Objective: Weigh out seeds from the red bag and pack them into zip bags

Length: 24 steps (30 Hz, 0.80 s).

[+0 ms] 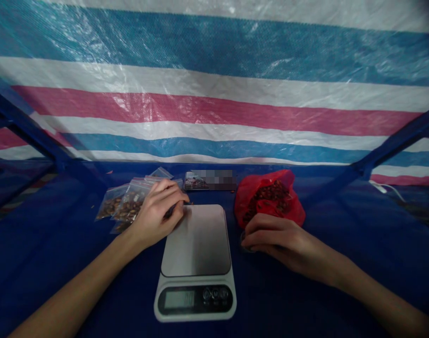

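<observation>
My left hand (163, 209) rests with curled fingers over the back left edge of a digital kitchen scale (196, 239). What those fingers hold, if anything, is hidden. Just behind and beside it lie clear zip bags (131, 199) filled with brown nuts or seeds. Right of the scale, my right hand (274, 237) is closed over a small, clear, rounded object (247, 242), mostly covered by the fingers. A red plastic bag (297, 202), its mouth spread, stands directly behind that hand with reddish-brown pieces (272, 195) inside. The scale's plate is bare and its display is lit, its digits faint.
A phone (196, 180) with a lit screen lies behind the scale on the blue surface (76, 263). Striped plastic sheeting (214, 108) hangs at the back, with blue metal bars (24, 126) at both sides. A white cord (379, 188) is at the right.
</observation>
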### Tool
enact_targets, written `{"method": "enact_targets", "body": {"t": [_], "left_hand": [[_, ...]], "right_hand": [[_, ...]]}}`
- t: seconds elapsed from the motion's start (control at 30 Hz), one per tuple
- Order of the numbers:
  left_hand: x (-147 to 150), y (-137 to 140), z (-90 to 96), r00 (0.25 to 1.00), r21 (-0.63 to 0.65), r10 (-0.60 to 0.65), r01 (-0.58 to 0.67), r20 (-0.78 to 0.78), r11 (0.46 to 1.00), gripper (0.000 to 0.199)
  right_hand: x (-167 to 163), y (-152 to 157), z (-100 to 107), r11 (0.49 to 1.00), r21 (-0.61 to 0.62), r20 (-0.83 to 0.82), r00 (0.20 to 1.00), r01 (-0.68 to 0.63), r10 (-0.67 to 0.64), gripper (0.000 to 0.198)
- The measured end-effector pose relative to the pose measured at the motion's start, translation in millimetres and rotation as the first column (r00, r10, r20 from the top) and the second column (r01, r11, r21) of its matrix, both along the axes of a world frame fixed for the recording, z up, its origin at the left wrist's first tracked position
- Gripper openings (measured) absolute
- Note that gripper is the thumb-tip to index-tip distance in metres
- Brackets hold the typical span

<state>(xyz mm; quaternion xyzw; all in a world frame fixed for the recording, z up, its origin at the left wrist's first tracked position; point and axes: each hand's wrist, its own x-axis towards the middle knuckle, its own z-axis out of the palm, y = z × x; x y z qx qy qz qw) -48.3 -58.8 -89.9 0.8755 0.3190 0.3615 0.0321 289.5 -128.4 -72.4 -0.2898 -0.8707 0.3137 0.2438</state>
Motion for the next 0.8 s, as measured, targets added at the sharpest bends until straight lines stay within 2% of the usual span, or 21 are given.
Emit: {"method": "enact_targets", "body": {"t": [0.3, 0.43, 0.5, 0.57, 0.67, 0.73, 0.8], "left_hand": [[2.5, -6.1, -1.4, 1.000, -0.010, -0.020, 0.020, -0.002, 1.000, 0.018], [5.3, -9.4, 0.2, 1.000, -0.007, -0.021, 0.021, -0.003, 1.000, 0.018], [6.2, -10.3, 0.7, 1.000, -0.008, -0.023, 0.023, 0.003, 1.000, 0.018], [6.8, -10.5, 0.7, 1.000, -0.008, -0.022, 0.022, 0.007, 1.000, 0.018], [7.8, -10.0, 0.0, 1.000, -0.008, -0.026, 0.026, -0.003, 1.000, 0.018], [8.6, -10.2, -0.7, 0.999, -0.008, -0.032, 0.032, -0.014, 0.999, 0.018], [9.2, -11.2, -1.1, 0.999, -0.007, -0.036, 0.036, -0.023, 0.999, 0.017]], "right_hand": [[-0.3, -1.2, -3.7, 0.998, 0.057, 0.037, 0.999, 0.013, -0.015, 0.019], [-0.8, -2.6, 1.1, 0.997, 0.078, -0.025, 1.000, 0.014, -0.012, 0.016], [2.0, 0.9, 5.1, 0.987, 0.133, -0.095, 0.993, 0.086, -0.074, 0.016], [9.3, 9.4, 6.7, 0.945, 0.207, -0.166, 0.961, 0.253, -0.221, 0.014], [29.3, 30.0, -2.9, 0.824, 0.297, -0.147, 0.876, 0.482, -0.460, 0.011], [45.1, 44.4, -17.5, 0.766, 0.376, -0.028, 0.832, 0.522, -0.554, 0.015], [58.1, 55.4, -33.5, 0.735, 0.460, 0.099, 0.794, 0.498, -0.600, 0.018]]}}
